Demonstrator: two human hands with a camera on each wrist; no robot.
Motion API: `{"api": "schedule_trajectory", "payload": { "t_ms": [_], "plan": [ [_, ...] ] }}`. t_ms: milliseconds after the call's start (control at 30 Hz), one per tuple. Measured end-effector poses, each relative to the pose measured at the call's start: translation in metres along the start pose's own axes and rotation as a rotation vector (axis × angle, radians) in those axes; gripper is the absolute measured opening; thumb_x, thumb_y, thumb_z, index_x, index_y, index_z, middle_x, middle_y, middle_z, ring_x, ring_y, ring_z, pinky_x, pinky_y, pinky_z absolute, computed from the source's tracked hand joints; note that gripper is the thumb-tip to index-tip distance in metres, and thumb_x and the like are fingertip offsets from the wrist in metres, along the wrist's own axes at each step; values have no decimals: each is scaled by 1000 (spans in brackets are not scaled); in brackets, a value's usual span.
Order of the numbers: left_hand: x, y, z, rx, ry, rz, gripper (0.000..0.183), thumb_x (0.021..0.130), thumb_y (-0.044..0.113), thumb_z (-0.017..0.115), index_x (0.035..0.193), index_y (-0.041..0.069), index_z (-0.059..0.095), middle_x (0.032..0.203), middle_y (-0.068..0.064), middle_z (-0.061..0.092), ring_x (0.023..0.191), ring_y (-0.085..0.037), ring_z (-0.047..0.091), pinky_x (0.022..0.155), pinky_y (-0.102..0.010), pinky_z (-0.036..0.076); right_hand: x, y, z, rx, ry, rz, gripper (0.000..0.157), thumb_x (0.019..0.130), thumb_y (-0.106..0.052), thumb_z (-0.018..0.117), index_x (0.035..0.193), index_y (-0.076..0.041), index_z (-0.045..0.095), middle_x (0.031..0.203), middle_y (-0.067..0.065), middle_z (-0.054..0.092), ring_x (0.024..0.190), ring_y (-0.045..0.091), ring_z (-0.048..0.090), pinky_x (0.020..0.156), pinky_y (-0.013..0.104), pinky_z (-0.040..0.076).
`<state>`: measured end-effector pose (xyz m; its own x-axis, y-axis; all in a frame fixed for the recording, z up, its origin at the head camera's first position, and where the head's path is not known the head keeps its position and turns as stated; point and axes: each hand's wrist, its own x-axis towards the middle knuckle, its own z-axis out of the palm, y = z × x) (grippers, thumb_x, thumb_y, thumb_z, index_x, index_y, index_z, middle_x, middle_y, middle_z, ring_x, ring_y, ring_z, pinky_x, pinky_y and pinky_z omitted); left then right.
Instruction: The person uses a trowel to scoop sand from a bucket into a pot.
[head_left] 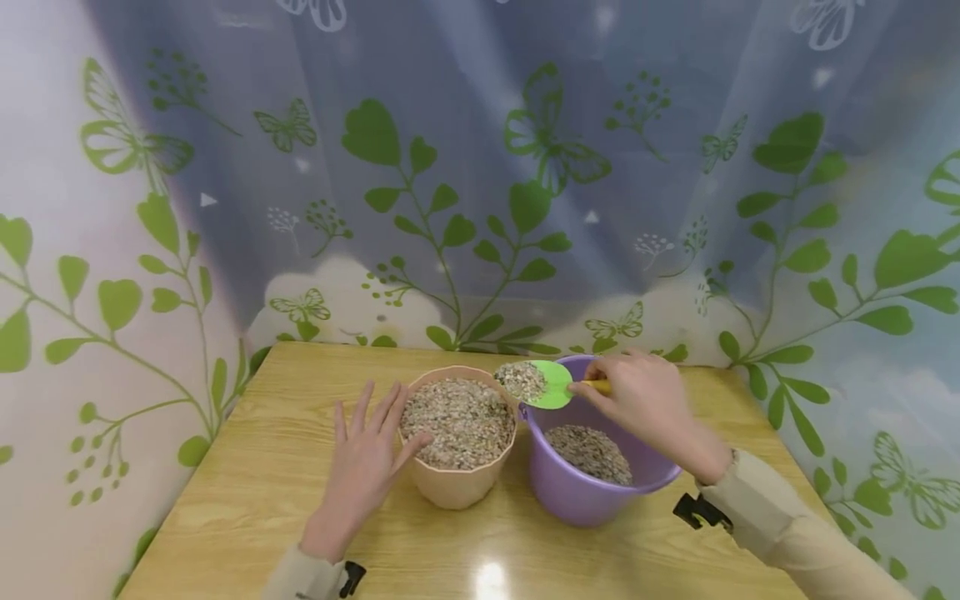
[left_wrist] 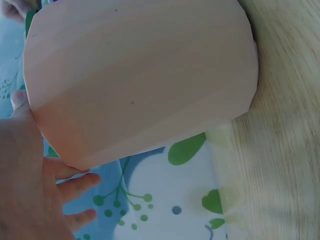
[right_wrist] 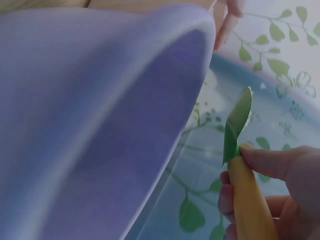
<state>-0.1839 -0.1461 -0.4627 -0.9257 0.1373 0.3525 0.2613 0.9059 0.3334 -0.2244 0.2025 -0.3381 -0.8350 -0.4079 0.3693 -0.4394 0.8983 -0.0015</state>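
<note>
My right hand grips the yellow handle of a small toy shovel, its thumb pressed near the neck. The shovel's green blade carries a heap of mixed pale grit. It hangs between a peach-coloured pot and a purple bucket, its tip near the pot's rim. The pot is filled near the brim with similar grit; the bucket holds a lower layer. Spread fingers of my left hand rest against the pot's left side, thumb over the rim.
Both containers stand side by side on a light wooden table. Behind it and at both sides hangs a curtain printed with green leaves and butterflies. Dark straps sit at the wrists.
</note>
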Motion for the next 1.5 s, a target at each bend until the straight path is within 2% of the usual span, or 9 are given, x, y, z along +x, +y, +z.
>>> {"api": "schedule_trajectory", "payload": {
  "t_ms": [267,467,667,767,1000,1167,1333,1500],
  "plan": [
    [1,4,4,-2,15,13,83,97,63,51,159,10,32,163,-10,34,155,-38,13,119,-71,3,26,-26,16,-50,11,-147,29,83,-49,80,83,-21,74,71,-9,68,60,10,52,47,22,40],
    [2,6,5,-17,9,9,84,97,63,51,159,9,33,164,-8,32,156,-35,8,120,-67,-3,46,-47,25,-117,-21,-250,30,84,-51,79,82,-22,75,73,-9,70,65,12,55,55,27,45],
    [1,5,6,-23,13,6,84,97,64,51,160,12,29,164,-9,33,156,-34,8,121,-67,-4,59,-69,35,-224,32,-364,36,83,-54,78,74,-20,70,71,-7,67,65,14,52,58,30,44],
    [0,5,7,-23,22,11,85,97,65,50,159,11,31,163,-9,34,156,-35,10,120,-68,-2,60,-78,39,-271,59,-410,38,82,-55,78,76,-18,72,73,-5,69,66,15,55,56,30,43],
    [0,5,8,-23,33,22,83,97,61,53,159,10,33,163,-9,35,155,-36,12,120,-69,-1,57,-88,39,-325,60,-492,40,81,-59,77,78,-20,73,79,-6,72,73,16,60,62,32,51],
    [0,3,7,-20,38,26,82,97,59,55,158,8,34,163,-10,35,155,-37,12,120,-70,0,53,-87,32,-389,107,-582,40,81,-60,76,88,-20,75,82,-7,73,77,15,59,64,31,49],
    [0,1,6,-28,39,16,83,97,61,53,158,9,33,163,-9,34,155,-37,11,120,-69,-2,47,-82,23,-443,164,-676,42,83,-57,75,99,-18,75,92,-6,74,85,16,60,68,30,45],
    [-2,-2,6,-23,39,6,84,97,63,53,159,9,32,164,-8,33,155,-36,11,120,-69,-2,40,-75,14,-503,187,-734,41,86,-55,73,99,-16,72,94,-4,72,87,18,57,70,30,42]
  ]
}}
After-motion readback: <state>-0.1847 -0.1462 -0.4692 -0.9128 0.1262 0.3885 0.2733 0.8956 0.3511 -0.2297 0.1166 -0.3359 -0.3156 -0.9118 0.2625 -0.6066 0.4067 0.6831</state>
